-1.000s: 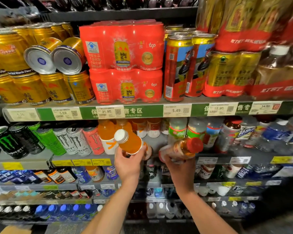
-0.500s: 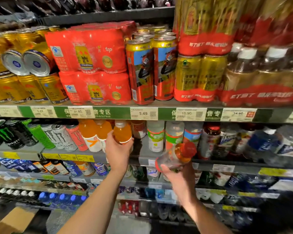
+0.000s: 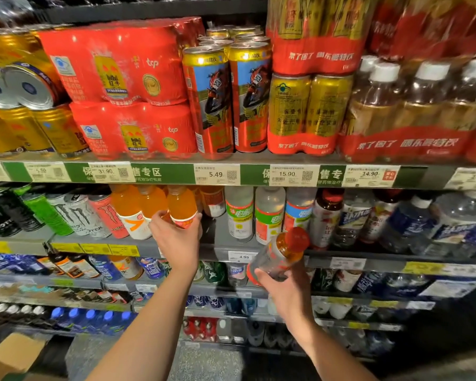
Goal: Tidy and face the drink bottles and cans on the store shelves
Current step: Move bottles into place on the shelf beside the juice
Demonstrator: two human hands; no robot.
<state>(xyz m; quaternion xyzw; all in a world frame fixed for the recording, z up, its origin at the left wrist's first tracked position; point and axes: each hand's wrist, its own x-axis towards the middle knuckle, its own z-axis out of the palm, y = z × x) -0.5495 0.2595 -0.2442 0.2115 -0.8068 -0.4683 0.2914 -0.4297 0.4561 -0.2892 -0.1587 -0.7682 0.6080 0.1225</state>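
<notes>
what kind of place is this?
Most likely a shop's drinks aisle. Stacked shelves hold rows of cans and bottles, and printed price tags run along the shelf edge. The left hand grips an orange bottle on the shelf; the right hand holds a red-capped bottle.

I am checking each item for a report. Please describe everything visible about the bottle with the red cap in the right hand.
The red-capped bottle looks like clear plastic, with amber-orange drink near its neck and a pale label with red edging. It is tilted, cap up and to the right, in the air before the shelf edge. The right hand grips its lower end; nothing else touches it.
</notes>
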